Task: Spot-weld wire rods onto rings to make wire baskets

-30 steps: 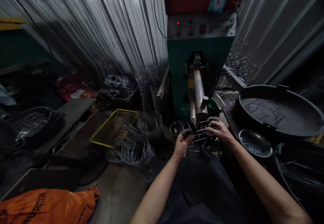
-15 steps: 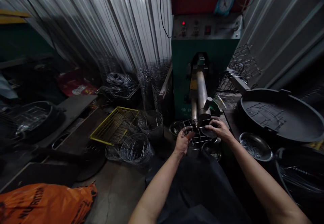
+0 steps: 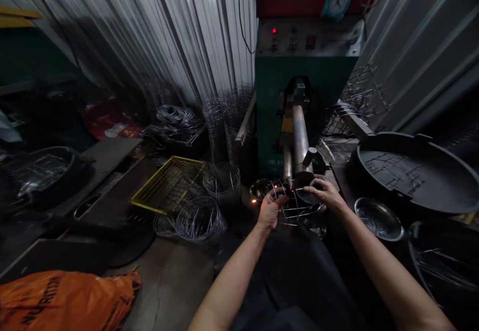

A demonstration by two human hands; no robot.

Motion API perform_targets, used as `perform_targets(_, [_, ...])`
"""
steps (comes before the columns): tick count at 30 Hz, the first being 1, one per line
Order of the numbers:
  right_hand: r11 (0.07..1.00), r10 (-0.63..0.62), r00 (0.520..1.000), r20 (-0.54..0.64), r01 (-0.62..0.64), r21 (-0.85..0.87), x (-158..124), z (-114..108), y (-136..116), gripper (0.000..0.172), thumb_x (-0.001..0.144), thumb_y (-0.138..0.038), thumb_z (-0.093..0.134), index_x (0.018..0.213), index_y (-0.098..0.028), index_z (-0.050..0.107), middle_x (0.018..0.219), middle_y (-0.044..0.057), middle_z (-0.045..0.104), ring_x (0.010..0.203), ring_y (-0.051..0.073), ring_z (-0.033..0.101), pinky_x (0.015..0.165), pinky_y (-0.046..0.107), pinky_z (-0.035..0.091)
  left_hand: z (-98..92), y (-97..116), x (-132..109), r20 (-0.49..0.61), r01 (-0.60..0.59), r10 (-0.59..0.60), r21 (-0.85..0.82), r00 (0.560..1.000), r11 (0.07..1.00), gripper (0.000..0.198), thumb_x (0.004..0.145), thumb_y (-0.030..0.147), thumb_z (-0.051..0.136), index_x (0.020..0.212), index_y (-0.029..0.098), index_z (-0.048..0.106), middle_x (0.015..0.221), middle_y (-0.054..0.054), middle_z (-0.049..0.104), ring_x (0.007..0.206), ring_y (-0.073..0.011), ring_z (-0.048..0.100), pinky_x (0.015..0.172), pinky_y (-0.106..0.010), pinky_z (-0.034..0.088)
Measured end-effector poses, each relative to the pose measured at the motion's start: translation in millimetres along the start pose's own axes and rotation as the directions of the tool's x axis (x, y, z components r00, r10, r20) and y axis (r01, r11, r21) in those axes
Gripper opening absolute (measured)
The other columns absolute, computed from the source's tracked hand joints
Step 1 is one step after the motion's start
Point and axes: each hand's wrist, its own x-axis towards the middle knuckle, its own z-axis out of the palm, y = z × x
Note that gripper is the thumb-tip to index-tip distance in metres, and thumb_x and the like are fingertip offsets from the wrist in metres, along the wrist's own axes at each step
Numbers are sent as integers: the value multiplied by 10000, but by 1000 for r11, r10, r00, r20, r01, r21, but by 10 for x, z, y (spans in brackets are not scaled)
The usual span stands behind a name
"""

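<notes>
My left hand [image 3: 272, 207] is closed on a small wire frame [image 3: 295, 208] at the tip of a spot welding machine [image 3: 305, 86]. In my right hand [image 3: 326, 192], thumb and fingers pinch a short metal wire [image 3: 301, 188] whose other end reaches the electrode tip. The machine's thick cylindrical arm [image 3: 299, 126] hangs just above both hands. A glow shows at the contact point, and orange sparks [image 3: 254, 201] fly out to the left. Part of the wire frame is hidden by my left fingers and the dark surroundings.
Left stand a yellow-rimmed wire basket [image 3: 168, 160] and several round wire coils [image 3: 200, 218]. At right are a large black pan [image 3: 441, 191] with wire pieces and a metal bowl [image 3: 377, 236] of short wires. An orange sack [image 3: 67, 301] lies lower left.
Sparks and a glow have appeared at the electrode tip. Both hands keep their grip and have barely moved; the view has shifted slightly.
</notes>
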Motion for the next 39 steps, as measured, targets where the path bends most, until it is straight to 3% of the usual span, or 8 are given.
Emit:
perform_targets(6, [999, 14, 1000, 9, -15, 42, -87, -205, 8, 444, 590, -429, 647, 964, -209, 549, 959, 56, 590, 923, 225, 533, 817, 365, 406, -107, 12, -87, 40, 8, -7, -33, 999, 999, 375, 511, 216, 740, 852, 153, 599, 557, 61, 453, 435, -14, 347, 405, -157, 231])
perform_targets(13, [992, 98, 982, 163, -110, 65, -654, -386, -23, 351, 663, -457, 576, 890, -189, 573, 814, 44, 626, 736, 204, 577, 654, 308, 461, -802, -202, -544, 80, 35, -17, -226, 997, 973, 326, 578, 222, 711, 877, 188, 586, 452, 99, 349, 378, -12, 277, 463, -184, 321])
perform_targets(21, [958, -278, 944, 178, 286, -23, -985, -101, -735, 281, 722, -461, 536, 782, -192, 588, 731, 46, 610, 668, 167, 554, 633, 276, 432, -1389, -258, -940, -110, 129, -130, -15, 985, 992, 491, 554, 312, 706, 1003, 173, 564, 844, -43, 591, 704, -126, 558, 674, -274, 417])
perform_targets(23, [921, -358, 909, 213, 382, -80, -956, -58, -923, 279, 708, -457, 555, 778, -190, 597, 724, 50, 611, 649, 160, 553, 605, 259, 416, -1343, -75, -1001, -244, 5, 37, 166, 969, 986, 539, 600, 339, 673, 1092, 187, 515, 983, -78, 577, 886, -172, 550, 729, -285, 408])
perform_targets(25, [889, -393, 880, 267, 438, -135, -928, -12, -1099, 270, 700, -452, 566, 779, -196, 603, 719, 45, 617, 635, 155, 556, 579, 245, 398, -1174, 175, -1066, -201, -233, 327, 383, 923, 894, 602, 616, 338, 667, 1169, 214, 464, 1094, -83, 539, 1015, -185, 500, 829, -298, 375])
perform_targets(28, [881, -357, 881, 309, 428, -201, -906, 50, -1347, 253, 697, -447, 569, 779, -211, 607, 699, 31, 627, 615, 152, 564, 548, 232, 374, -776, 549, -1155, 219, -508, 485, 605, 847, 613, 666, 553, 283, 723, 1176, 243, 490, 1168, -75, 516, 1110, -214, 433, 946, -313, 295])
perform_targets(31, [910, -283, 917, 282, 350, -222, -906, 29, -1573, 250, 701, -444, 563, 781, -212, 612, 683, 24, 633, 606, 153, 569, 532, 225, 365, -418, 790, -1197, 465, -596, 375, 651, 802, 470, 575, 586, 283, 699, 1137, 240, 541, 1078, -75, 575, 1037, -226, 479, 933, -326, 313])
perform_targets(39, [955, -291, 893, 344, 291, 53, -962, -378, -1783, 401, 709, -480, 544, 996, -203, 583, 855, 22, 636, 772, 175, 583, 646, 244, 424, -290, 1058, -1110, 371, -350, 184, 450, 910, 822, 417, 620, 335, 677, 996, 162, 622, 741, -39, 630, 701, -136, 555, 657, -231, 425])
